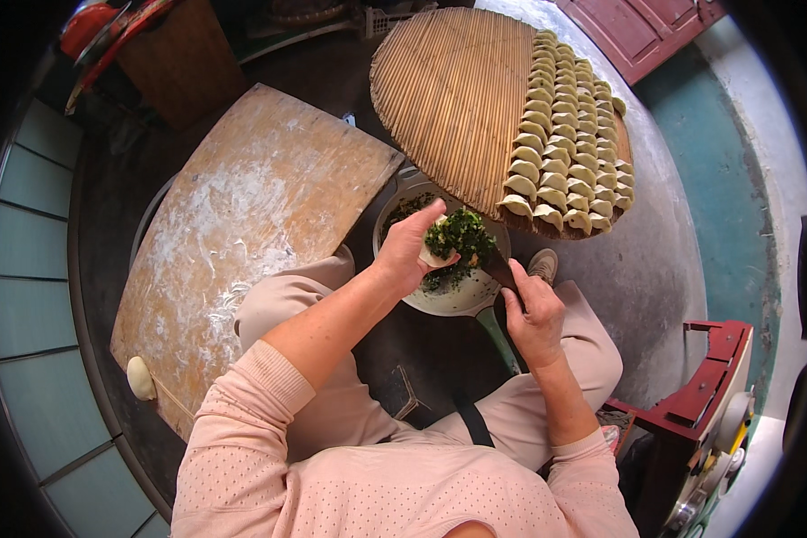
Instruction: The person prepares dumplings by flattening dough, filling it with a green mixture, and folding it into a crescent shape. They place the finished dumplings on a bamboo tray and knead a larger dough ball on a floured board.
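Observation:
My left hand [407,252] holds a round dough wrapper [432,255] in its palm, over the pan. In my right hand [534,313] is a dark spatula [500,267], its far end in a heap of chopped green filling [463,234] that lies at the wrapper. Below both hands stands a pale pan [447,301] with a green handle [499,339], with more filling inside. Beyond it, a round reed tray [454,101] carries several rows of folded dumplings [555,151] on its right side.
To the left is a floured wooden board [242,195]. A pale piece of dough [140,378] sits at its near left corner. A red wooden piece of furniture [706,376] stands at the lower right, with pots beside it. A shoe [543,264] shows just right of the pan.

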The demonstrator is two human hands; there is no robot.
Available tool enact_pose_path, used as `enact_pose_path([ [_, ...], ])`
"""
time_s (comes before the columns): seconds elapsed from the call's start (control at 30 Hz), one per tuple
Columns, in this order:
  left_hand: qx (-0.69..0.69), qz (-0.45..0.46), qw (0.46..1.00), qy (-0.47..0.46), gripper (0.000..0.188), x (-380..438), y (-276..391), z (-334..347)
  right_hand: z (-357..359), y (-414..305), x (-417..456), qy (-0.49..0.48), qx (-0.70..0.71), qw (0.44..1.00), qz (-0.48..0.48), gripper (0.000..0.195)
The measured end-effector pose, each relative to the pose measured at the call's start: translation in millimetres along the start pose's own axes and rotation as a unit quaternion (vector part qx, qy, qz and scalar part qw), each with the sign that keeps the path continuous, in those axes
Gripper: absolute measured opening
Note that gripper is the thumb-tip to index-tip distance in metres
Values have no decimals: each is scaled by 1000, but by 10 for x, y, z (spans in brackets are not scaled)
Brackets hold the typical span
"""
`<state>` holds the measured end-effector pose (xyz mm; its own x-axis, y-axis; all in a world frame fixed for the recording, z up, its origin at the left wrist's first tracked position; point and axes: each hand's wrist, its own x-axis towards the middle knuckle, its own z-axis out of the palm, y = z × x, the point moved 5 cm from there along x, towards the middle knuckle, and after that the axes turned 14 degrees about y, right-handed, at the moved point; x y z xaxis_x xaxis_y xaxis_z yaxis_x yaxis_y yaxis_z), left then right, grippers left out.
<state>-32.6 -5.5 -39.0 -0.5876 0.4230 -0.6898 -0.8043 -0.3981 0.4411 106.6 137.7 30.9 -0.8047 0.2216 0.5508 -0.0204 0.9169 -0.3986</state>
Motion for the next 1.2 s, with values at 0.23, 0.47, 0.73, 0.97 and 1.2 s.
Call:
enact_pose_path([
  [0.23, 23, 24, 999, -2, 36, 47, -43, -38, 13, 85, -2, 5, 93, 993, 70, 46],
  [0.47, 3, 6, 1000, -13, 40, 97, -26, -131, -19, 62, 30, 2, 146, 980, 133, 41],
  [0.73, 93, 71, 993, 7, 51, -96, 114, -56, -122, 386, -306, -61, 167, 950, 258, 40],
  [0.97, 38, 33, 998, -28, 41, -148, 136, -37, 781, 943, -551, -285, 4, 937, 202, 40],
  [1.2, -10, -6, 998, -62, 38, -21, 70, -50, 1990, 1313, -850, -426, -153, 872, 188, 43],
])
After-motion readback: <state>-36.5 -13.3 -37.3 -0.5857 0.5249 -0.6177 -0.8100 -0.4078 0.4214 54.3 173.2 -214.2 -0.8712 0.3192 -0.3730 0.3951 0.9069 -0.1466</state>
